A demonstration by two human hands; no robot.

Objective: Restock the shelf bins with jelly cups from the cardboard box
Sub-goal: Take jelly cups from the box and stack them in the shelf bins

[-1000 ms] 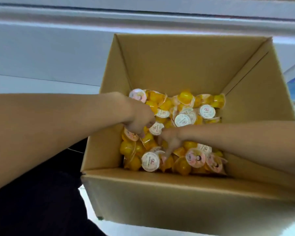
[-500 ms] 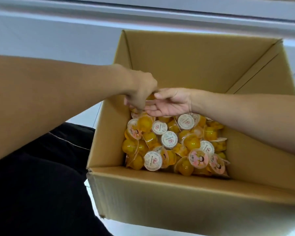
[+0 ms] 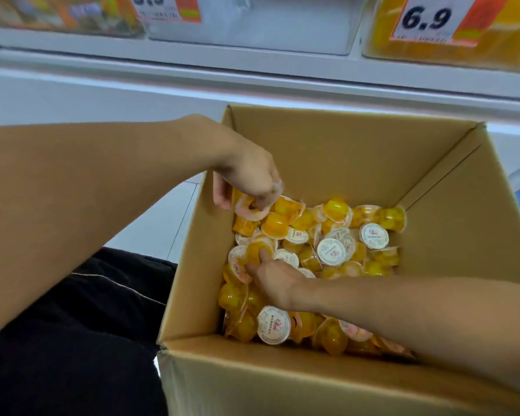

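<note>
Along the top of my view I see two price tags: one on the right [image 3: 436, 18] reading 6.9, white with an orange-red block beside the digits, and one further left [image 3: 165, 9] cut off by the frame edge, its digits ending in .9. At upper left, blurred colourful packaging [image 3: 57, 12] sits behind a clear front. A white shelf ledge [image 3: 252, 67] runs across below these. At lower left I see black fabric [image 3: 72, 340] with a thin pale seam line, over a pale tiled floor [image 3: 174, 223].
</note>
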